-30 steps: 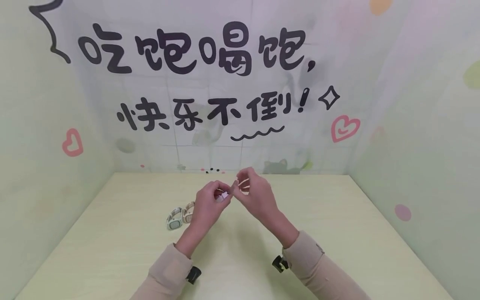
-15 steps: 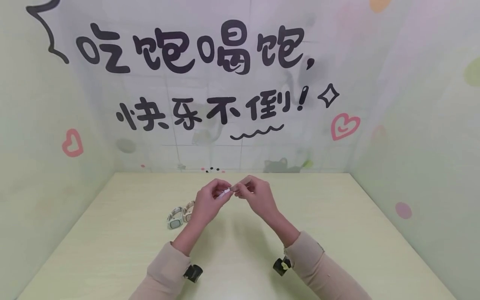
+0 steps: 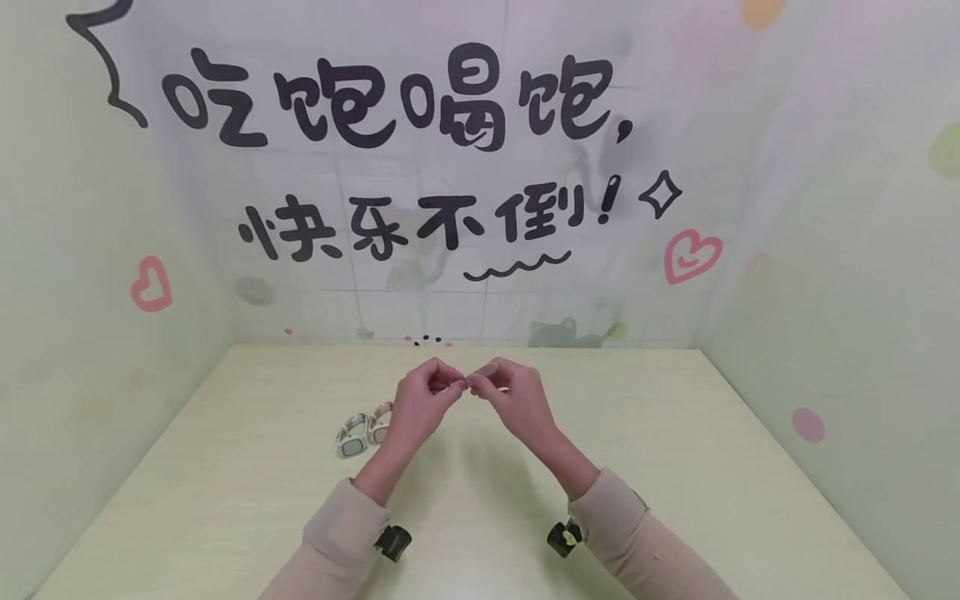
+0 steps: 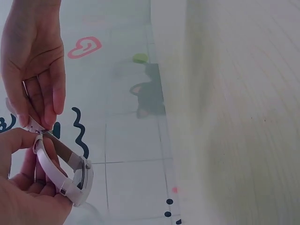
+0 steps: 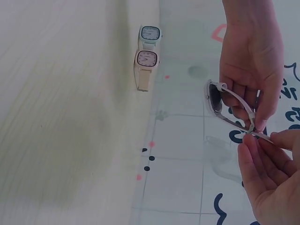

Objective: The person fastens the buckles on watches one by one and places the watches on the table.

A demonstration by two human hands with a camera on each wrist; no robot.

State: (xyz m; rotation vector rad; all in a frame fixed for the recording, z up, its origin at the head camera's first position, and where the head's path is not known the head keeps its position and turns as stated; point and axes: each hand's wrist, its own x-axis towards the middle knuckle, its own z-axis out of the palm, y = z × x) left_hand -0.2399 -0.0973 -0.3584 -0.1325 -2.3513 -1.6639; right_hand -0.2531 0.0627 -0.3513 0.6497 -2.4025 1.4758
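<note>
A white wristwatch (image 4: 52, 169) hangs in a loop above the table, its case (image 5: 214, 97) facing away from the fingertips. My left hand (image 3: 426, 404) grips the strap near the buckle. Opposite it, my right hand (image 3: 521, 402) pinches the strap's end, which sticks out past the buckle. The two hands' fingertips meet at the buckle and hide most of it. From the head camera the watch is almost wholly covered by the fingers.
Two more wristwatches lie side by side on the pale wood table (image 3: 480, 517), left of my left forearm: a pale green one (image 3: 351, 437) and a beige-pink one (image 5: 147, 58). A printed backdrop (image 3: 420, 283) rises behind the table.
My right hand has come lower and closed in on the left hand's fingertips. The white piece seen between the left fingers earlier is now hidden in the head view. The watches on the table stay put.
</note>
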